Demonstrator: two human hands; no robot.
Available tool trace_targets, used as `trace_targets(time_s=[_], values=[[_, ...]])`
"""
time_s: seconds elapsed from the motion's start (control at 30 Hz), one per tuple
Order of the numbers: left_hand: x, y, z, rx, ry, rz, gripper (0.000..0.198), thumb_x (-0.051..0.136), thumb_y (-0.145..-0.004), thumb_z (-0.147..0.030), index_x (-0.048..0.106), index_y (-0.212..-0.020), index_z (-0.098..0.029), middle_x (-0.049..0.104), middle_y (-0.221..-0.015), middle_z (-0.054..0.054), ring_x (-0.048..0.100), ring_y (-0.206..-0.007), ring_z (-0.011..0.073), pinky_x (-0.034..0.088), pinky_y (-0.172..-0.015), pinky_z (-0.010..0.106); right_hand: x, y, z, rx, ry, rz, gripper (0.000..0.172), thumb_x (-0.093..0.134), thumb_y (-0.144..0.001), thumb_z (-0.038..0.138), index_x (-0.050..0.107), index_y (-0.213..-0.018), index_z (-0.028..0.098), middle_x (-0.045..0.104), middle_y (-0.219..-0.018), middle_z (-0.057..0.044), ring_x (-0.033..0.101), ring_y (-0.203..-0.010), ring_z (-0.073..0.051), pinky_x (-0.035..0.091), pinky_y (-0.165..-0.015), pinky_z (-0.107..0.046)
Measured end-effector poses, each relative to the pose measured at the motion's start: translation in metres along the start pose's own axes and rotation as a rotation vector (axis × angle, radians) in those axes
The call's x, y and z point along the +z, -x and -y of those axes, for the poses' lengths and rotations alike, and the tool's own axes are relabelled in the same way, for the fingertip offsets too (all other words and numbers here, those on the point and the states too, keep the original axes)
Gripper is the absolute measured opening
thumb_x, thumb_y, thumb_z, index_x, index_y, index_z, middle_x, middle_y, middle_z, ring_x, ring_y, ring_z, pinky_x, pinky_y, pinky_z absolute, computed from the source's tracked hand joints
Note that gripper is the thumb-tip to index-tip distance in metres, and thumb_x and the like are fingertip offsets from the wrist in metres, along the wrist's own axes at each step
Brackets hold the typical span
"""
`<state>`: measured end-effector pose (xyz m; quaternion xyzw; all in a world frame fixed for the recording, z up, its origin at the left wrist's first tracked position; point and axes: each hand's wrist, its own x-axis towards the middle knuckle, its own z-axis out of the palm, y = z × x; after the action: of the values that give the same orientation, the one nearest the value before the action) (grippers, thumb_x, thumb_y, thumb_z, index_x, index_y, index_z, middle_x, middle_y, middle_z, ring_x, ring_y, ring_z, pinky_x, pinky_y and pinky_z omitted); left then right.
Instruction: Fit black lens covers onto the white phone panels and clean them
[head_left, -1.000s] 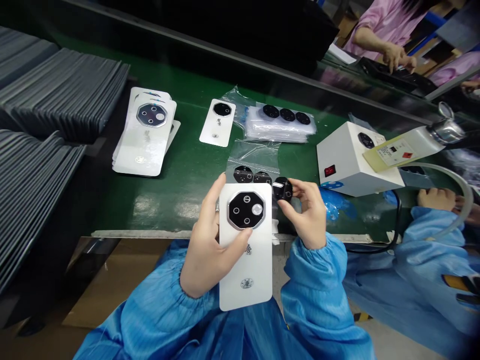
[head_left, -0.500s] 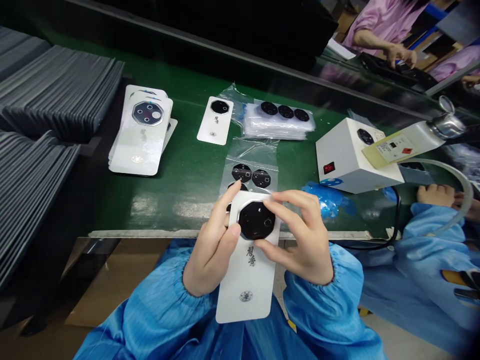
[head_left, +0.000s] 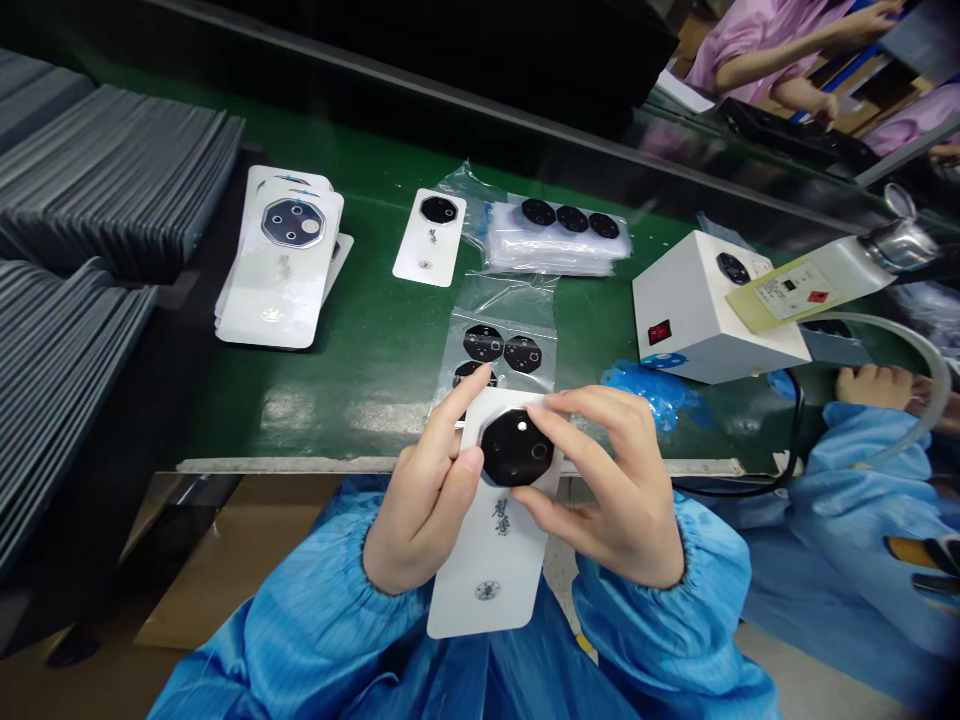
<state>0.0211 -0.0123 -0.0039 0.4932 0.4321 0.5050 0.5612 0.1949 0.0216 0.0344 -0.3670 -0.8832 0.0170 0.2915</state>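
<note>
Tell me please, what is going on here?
A person holds a white printed card in the left hand, while the right hand grips a black octagonal piece lying on it. A clear bag of similar pieces lies just ahead on the green bench. A co-worker's hand is to the right.

- I see one white card (head_left: 487, 570) with rounded corners, with dark printed characters and a small round mark on it; it stands a little tilted, its lower end toward the person's body.
- On its upper end I see a black octagonal lens cover (head_left: 517, 450) with small round openings.
- The left hand (head_left: 420, 500) grips the card at its side.
- The right hand (head_left: 607, 490) pinches the lens cover by its edges, against the card.
</note>
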Motion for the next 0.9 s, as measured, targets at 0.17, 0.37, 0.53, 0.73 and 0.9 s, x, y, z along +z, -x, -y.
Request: trace_targets(time_s=[0.17, 0.37, 0.53, 0.73, 0.9], values=[[-0.0003, -0.0005, -0.0012, 0.003, 0.009, 0.012, 0.05, 0.042, -0.092, -0.034, 0.03, -0.14, -0.037, 0.061, -0.062, -0.001, 0.057, -0.047, 0.0179, 0.048, -0.042, 0.03, -0.0015, 0.0002, 0.0008, 0.003, -0.009, 0.011, 0.059, 0.067, -0.075, 0.033, 0.043, -0.129, 0.028, 0.055, -0.112, -0.011, 0.052, -0.104, -0.03, 0.046, -0.083, -0.05], [-0.0003, -0.0016, -0.003, 0.022, -0.023, 0.013, 0.049, 0.041, -0.093, -0.033, 0.029, -0.141, -0.036, 0.057, -0.059, -0.001, 0.056, -0.045, 0.0167, 0.047, -0.04, 0.028, -0.004, 0.0006, 0.0037, 0.009, -0.002, 0.005, 0.059, 0.067, -0.075, 0.032, 0.045, -0.129, 0.026, 0.055, -0.112, -0.011, 0.051, -0.104, -0.029, 0.047, -0.083, -0.05], [-0.0002, -0.0026, -0.0029, 0.071, -0.068, 0.023, 0.048, 0.039, -0.094, -0.03, 0.029, -0.141, -0.034, 0.055, -0.057, -0.003, 0.054, -0.043, 0.0139, 0.045, -0.038, 0.024, -0.005, -0.0009, 0.0052, 0.007, 0.022, -0.009, 0.051, 0.066, -0.076, 0.033, 0.049, -0.123, 0.024, 0.057, -0.109, -0.012, 0.053, -0.103, -0.029, 0.047, -0.082, -0.049], [-0.0011, -0.0018, -0.0013, 0.148, -0.067, 0.026, 0.044, 0.038, -0.095, -0.026, 0.031, -0.138, -0.033, 0.057, -0.055, -0.004, 0.05, -0.037, 0.0104, 0.039, -0.033, 0.02, -0.005, -0.0005, 0.0075, -0.048, 0.054, -0.066, 0.043, 0.066, -0.076, 0.033, 0.057, -0.112, 0.011, 0.057, -0.107, -0.014, 0.053, -0.102, -0.027, 0.049, -0.082, -0.046], [-0.0021, 0.0003, -0.0012, 0.198, -0.089, 0.018, 0.045, 0.039, -0.094, -0.025, 0.032, -0.138, -0.032, 0.055, -0.053, -0.004, 0.052, -0.039, 0.0116, 0.041, -0.035, 0.02, -0.0062, 0.0008, 0.0098, -0.058, 0.068, -0.072, 0.044, 0.067, -0.076, 0.035, 0.058, -0.111, 0.009, 0.057, -0.107, -0.014, 0.053, -0.102, -0.026, 0.048, -0.083, -0.045]])
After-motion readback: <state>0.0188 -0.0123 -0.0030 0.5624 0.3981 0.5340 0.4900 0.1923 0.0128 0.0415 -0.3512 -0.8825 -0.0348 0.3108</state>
